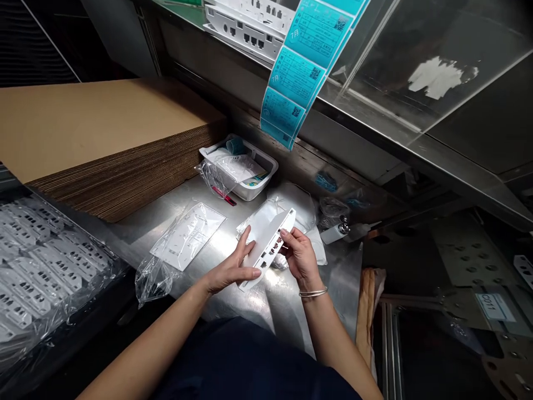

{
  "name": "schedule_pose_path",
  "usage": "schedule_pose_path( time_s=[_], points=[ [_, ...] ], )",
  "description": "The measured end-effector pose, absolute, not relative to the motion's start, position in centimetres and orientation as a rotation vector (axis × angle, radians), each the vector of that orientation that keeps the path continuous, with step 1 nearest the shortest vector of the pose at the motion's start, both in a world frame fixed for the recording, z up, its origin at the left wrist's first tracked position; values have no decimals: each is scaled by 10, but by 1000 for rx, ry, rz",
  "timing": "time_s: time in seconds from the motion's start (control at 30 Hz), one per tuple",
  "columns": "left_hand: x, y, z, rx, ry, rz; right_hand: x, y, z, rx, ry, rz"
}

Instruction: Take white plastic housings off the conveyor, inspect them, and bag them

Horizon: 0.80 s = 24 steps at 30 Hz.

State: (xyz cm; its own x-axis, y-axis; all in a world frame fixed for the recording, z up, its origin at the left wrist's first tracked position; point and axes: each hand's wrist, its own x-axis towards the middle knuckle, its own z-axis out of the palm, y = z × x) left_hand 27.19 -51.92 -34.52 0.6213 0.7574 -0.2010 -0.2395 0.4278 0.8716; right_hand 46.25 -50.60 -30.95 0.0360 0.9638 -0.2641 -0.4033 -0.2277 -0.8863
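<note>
A white plastic shell with a row of port cut-outs along one edge is held tilted over the metal bench. My left hand grips its near end, thumb on the edge and fingers behind. My right hand, a bangle on the wrist, pinches the cut-out side near the middle. A clear plastic bag with a white sheet inside lies flat to the left of my hands. More clear bags lie just behind the shell.
A stack of flat cardboard fills the left. A white tray of small items stands behind. A strip of blue labels hangs overhead. Bagged white shells sit at the lower left; more shells lie on the upper shelf.
</note>
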Motion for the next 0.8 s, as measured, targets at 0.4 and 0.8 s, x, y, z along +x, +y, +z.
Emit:
schedule_pose_path(
  time_s=[0.4, 0.8],
  points=[
    [253, -520, -342, 913, 884, 736, 481, -507, -322, -1496, -1039, 1073],
    [192, -532, -331, 405, 735, 1122, 454, -494, -376, -1929, -1938, 684]
  ],
)
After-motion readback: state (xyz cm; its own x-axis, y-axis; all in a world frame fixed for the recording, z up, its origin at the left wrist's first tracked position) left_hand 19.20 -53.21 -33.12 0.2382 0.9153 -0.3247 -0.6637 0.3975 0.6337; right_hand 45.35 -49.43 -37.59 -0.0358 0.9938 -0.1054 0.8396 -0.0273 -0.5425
